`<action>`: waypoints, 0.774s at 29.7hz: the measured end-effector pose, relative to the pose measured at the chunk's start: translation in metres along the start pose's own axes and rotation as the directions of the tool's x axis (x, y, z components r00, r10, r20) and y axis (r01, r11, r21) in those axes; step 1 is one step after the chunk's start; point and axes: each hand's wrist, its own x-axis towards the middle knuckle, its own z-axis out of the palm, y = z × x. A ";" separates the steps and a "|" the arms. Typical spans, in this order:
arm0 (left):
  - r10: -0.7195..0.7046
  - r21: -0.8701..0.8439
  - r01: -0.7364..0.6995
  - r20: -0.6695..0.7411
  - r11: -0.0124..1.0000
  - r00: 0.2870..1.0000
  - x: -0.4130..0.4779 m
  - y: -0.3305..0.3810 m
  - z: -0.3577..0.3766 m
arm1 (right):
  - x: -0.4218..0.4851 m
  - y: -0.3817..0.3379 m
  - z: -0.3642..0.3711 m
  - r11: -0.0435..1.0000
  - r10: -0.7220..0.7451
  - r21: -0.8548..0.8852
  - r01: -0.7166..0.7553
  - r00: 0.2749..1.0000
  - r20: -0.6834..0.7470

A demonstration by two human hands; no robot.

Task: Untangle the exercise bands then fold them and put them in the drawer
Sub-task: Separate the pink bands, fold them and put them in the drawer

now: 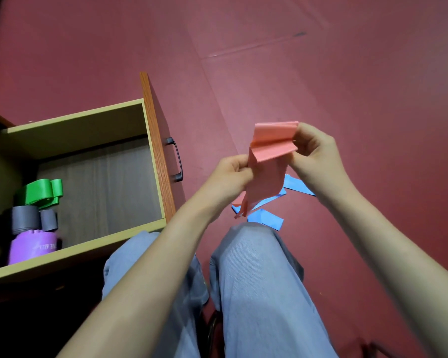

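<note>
A pink exercise band (269,148) is held in the air over my knees, partly folded into flat layers at its top, its loose end hanging down. My right hand (318,153) pinches the folded stack at its right edge. My left hand (230,174) grips the band lower on its left side. A blue band (267,215) lies loose on the red floor beneath the pink one. The open wooden drawer (150,140) stands at the left; inside it sit a folded green band (40,191), a grey band (26,218) and a purple band (31,248).
My legs in light blue trousers (256,280) fill the lower middle. The drawer front carries a black handle (177,158). Red floor (321,60) stretches ahead and to the right. A dark cabinet body lies below the drawer at bottom left.
</note>
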 end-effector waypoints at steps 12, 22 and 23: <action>-0.227 -0.162 0.224 0.000 0.961 0.974 0.003 0.000 -0.001 | -0.025 0.029 -0.003 0.878 -0.201 -0.418 0.234 0.972 0.122; -0.334 -0.350 0.351 0.111 0.869 0.936 0.004 0.000 0.000 | -0.029 0.017 -0.012 0.996 0.095 -0.027 -0.091 0.968 0.231; -0.345 -0.387 0.374 0.144 0.843 0.927 0.003 0.002 -0.001 | -0.030 0.018 -0.013 0.994 0.108 -0.024 -0.105 0.966 0.235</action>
